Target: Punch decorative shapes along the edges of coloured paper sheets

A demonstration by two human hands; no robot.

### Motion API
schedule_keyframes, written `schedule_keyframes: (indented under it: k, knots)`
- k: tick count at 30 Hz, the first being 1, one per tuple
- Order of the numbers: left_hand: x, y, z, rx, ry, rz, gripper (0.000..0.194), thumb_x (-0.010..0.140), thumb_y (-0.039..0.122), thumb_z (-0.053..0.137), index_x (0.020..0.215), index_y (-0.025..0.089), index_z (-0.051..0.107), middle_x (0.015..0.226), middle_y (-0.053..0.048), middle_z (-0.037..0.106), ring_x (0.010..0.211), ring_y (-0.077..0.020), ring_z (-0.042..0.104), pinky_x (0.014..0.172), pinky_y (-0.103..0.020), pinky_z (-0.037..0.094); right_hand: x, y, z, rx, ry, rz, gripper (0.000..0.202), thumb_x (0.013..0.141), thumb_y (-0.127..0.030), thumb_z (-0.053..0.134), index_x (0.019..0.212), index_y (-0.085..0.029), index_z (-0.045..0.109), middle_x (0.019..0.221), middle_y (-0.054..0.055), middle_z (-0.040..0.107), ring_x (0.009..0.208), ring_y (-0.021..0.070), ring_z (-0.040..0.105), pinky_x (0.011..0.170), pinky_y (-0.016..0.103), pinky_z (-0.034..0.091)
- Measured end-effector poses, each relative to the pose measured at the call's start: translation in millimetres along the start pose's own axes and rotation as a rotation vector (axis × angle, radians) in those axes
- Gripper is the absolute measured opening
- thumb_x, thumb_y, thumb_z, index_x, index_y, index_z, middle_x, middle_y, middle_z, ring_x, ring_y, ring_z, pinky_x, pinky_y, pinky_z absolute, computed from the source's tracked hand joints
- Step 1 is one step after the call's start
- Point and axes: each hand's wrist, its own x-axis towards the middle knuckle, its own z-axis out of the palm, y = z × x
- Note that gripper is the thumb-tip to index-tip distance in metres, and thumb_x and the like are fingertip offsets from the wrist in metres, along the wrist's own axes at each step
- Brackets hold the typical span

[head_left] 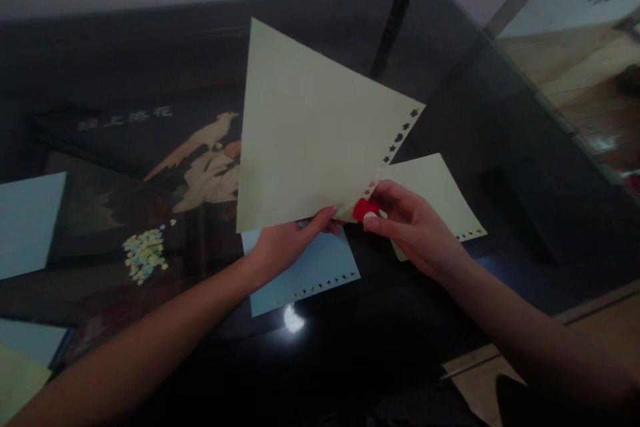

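Note:
A pale yellow-green sheet of paper (310, 127) is held up, tilted, over the dark table. Small shapes such as flowers and a heart are punched along its right edge. My left hand (295, 237) pinches the lower edge, thumb on top and the other fingers mostly behind it. My right hand (415, 223) grips a small red and white craft punch (367, 209) at the sheet's lower right corner. Below the sheet lies a blue paper (310, 273) with punched shapes along its near edge. Another pale yellow-green sheet (435, 193), also punched, lies behind my right hand.
A small heap of blue and yellow paper cutouts (144, 255) sits on the glossy black table (310, 353), left of my hands. Blue sheets (30, 223) lie at the far left, with a yellow-green sheet (20, 387) nearer. A dark box-like shape (535, 213) is at right.

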Motion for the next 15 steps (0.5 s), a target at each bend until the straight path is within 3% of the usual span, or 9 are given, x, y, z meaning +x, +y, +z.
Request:
schedule_keyframes:
  k: [7, 15]
  knots:
    - [-0.4, -2.3, 0.3, -0.035, 0.044, -0.021, 0.036, 0.088, 0.035, 0.048, 0.060, 0.024, 0.068, 0.072, 0.001, 0.075, 0.080, -0.0190, 0.068, 0.096, -0.035, 0.043, 0.3, -2.4, -4.4, -0.071, 0.008, -0.008, 0.026, 0.070, -0.017, 0.075, 0.093, -0.021, 0.064, 0.090, -0.002, 0.061, 0.085, 0.0112, 0.056, 0.075, 0.026, 0.045]
    - [1.7, -2.4, -1.6, -0.124, 0.041, -0.030, 0.035, 0.088, 0.033, 0.048, 0.060, 0.022, 0.066, 0.067, -0.001, 0.073, 0.071, -0.0159, 0.067, 0.087, -0.031, 0.049, 3.7, -8.1, -12.8, -0.129, 0.055, -0.031, 0.027, 0.075, -0.026, 0.072, 0.102, -0.025, 0.066, 0.096, 0.001, 0.064, 0.088, 0.0138, 0.057, 0.069, 0.026, 0.046]
